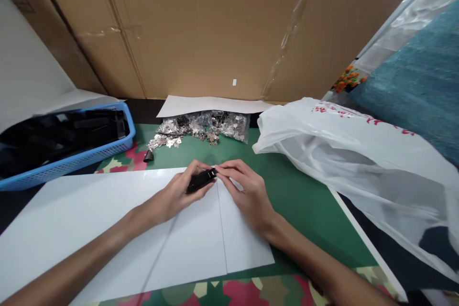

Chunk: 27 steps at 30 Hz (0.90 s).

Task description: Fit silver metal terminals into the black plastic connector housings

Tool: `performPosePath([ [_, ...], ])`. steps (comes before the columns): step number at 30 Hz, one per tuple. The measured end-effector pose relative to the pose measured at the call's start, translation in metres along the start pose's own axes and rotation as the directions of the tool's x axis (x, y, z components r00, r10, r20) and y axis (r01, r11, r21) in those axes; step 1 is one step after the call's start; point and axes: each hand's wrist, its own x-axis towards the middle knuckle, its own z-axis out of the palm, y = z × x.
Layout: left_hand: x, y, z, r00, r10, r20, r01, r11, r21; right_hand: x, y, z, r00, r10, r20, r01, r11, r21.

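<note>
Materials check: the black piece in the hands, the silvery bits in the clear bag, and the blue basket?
Black piece, held by left hand and right hand: looks like moulded plastic, dull sheen. Silvery bits: probably stamped metal, bright glints, spilling from a clear film bag. Blue basket: plastic, perforated lattice wall.

Black clip (201, 180) in hands. White sheets (107, 220). Green mat (304, 196), red-cream camouflage patches. Blue basket (71, 160), black contents. Silver metal parts (201, 129). White bag (358, 162), red lettering. Brown cardboard (215, 28).
</note>
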Motion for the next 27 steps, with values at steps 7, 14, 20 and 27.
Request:
performPosePath([
  [7, 0.000, 0.002, 0.001, 1.000, -0.007, -0.019, 0.007, 0.999, 0.039, -0.002, -0.001, 0.004, 0.999, -0.017, -0.044, 0.014, 0.998, -0.065],
  [14, -0.003, 0.008, 0.002, 0.999, 0.045, -0.012, -0.044, 0.996, 0.074, 0.004, -0.010, -0.001, 0.988, 0.142, -0.052, -0.147, 0.985, -0.095],
  [20, -0.004, 0.008, 0.004, 0.997, 0.069, -0.017, -0.067, 0.991, 0.117, 0.005, -0.014, -0.001, 0.982, 0.186, -0.043, -0.188, 0.981, -0.046],
  [27, -0.006, 0.009, 0.006, 0.991, 0.124, -0.052, -0.117, 0.985, 0.127, 0.007, -0.018, 0.006, 0.958, 0.279, -0.061, -0.279, 0.960, 0.011],
])
